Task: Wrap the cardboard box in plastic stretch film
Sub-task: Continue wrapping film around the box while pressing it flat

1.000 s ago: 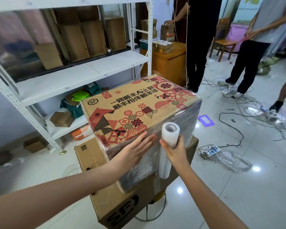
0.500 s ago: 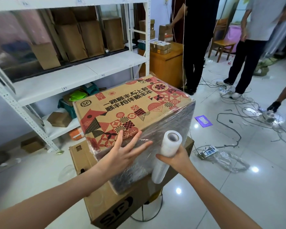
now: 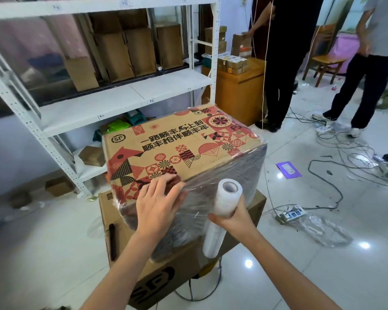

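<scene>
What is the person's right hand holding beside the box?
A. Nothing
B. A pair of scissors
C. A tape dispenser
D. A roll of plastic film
D: the right hand grips a white roll of plastic film upright against the wrapped side of the box.

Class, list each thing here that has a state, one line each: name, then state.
printed box: sides filmed, top bare
film roll: upright, slightly tilted, gripped mid-length
left hand: flat on the box's near top edge
right hand: closed around the roll
plain box: underneath, unwrapped
</scene>
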A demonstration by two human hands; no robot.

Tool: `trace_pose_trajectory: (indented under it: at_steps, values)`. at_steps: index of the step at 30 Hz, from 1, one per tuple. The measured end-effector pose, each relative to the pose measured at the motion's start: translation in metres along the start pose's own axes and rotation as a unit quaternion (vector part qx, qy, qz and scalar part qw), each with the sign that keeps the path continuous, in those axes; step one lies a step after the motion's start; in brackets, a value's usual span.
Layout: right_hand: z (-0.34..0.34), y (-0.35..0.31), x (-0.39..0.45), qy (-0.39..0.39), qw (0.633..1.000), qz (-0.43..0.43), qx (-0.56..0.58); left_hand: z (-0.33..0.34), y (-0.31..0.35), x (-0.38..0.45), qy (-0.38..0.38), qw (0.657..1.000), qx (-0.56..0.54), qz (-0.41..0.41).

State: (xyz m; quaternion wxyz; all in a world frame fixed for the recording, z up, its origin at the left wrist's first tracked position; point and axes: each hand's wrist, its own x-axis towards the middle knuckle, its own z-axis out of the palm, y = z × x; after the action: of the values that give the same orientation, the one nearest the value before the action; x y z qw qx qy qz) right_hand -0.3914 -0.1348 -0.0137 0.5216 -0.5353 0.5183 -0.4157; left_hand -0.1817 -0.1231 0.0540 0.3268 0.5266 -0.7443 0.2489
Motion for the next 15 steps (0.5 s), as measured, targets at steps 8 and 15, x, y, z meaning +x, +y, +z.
trace_pose_trajectory:
  at_steps: [8,15]
  values:
    - [-0.018,0.004,0.006,-0.081,0.997,0.001,-0.011,-0.002,-0.003,-0.001,0.001,1.000,-0.017,-0.001]
    - [-0.027,0.001,0.006,-0.069,0.997,-0.007,-0.030,0.004,0.004,-0.003,0.084,0.996,0.008,0.005]
